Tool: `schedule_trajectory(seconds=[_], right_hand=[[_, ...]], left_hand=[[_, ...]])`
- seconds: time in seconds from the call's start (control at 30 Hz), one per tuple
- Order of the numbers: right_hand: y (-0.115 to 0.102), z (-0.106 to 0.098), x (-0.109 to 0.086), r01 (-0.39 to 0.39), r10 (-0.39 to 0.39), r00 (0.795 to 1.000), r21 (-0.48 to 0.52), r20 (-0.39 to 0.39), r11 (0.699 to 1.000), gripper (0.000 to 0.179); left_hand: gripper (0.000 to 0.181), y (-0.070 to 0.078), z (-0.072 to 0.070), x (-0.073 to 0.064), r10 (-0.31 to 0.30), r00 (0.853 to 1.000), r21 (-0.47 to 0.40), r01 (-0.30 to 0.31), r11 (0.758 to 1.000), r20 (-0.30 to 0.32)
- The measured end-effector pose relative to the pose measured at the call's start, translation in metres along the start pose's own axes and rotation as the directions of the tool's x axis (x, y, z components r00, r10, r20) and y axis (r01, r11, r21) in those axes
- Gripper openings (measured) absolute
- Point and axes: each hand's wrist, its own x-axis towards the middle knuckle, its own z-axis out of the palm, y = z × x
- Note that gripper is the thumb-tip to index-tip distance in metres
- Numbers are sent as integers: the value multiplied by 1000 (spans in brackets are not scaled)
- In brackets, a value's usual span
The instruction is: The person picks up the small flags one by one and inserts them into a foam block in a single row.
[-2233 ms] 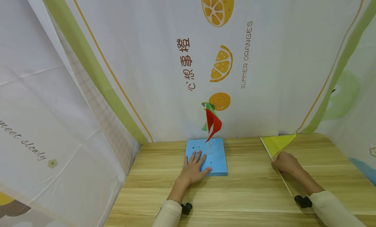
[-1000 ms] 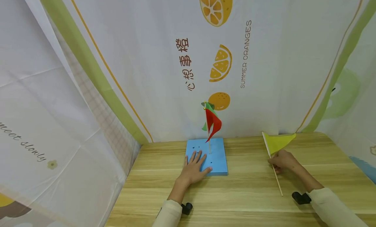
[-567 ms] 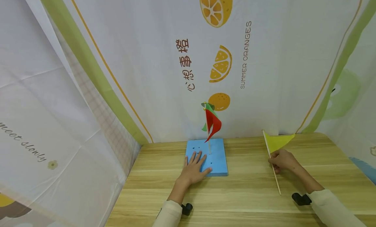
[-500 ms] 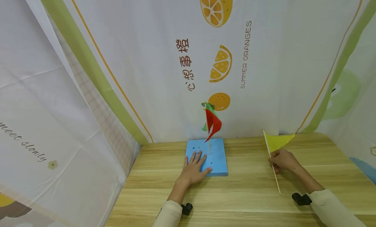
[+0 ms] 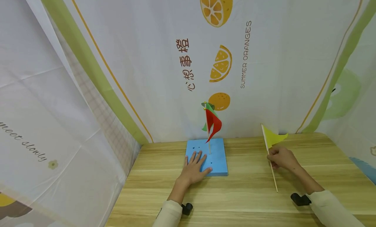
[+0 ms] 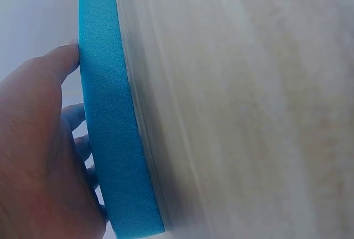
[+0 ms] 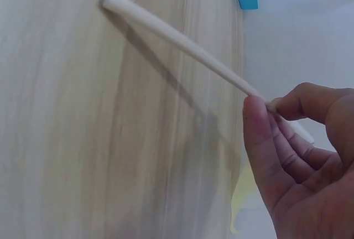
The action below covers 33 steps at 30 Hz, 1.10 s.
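My left hand [image 5: 192, 170] lies with spread fingers on a blue foam board [image 5: 218, 165] that has several small holes. In the left wrist view the thumb and fingers rest along the top of the foam board [image 6: 110, 117], beside its thick side edge. A red flag [image 5: 213, 124] stands upright in the board, with a green flag [image 5: 211, 106] partly hidden behind it. Off to the right, my right hand [image 5: 282, 158] pinches the wooden stick of a yellow flag [image 5: 271, 137] between thumb and fingers. In the right wrist view the bare end of the stick [image 7: 182, 42] points away from the hand.
The wooden table [image 5: 235, 201] runs back to a hanging white cloth [image 5: 147, 73] printed with oranges. Black wrist cameras show near the left [image 5: 186, 208] and right sleeves [image 5: 332, 204].
My right hand has raised the yellow flag off the table and turned its stick steeper, shifting slightly left. The flag's tip now hangs freer. My left hand and the board have stayed put.
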Motion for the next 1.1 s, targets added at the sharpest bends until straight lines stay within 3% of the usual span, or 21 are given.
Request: schedule_trajectory(seconds=[0.37, 1.1], right_hand=[[-9, 2, 1, 8, -7, 999, 25, -53, 1000, 19], [-20, 0, 4, 101, -106, 983, -38, -152, 994, 17]], left_hand=[[76, -2, 3, 1, 17, 1000, 0, -17, 1000, -24], [78, 1, 0, 1, 5, 1000, 17, -5, 1000, -11]])
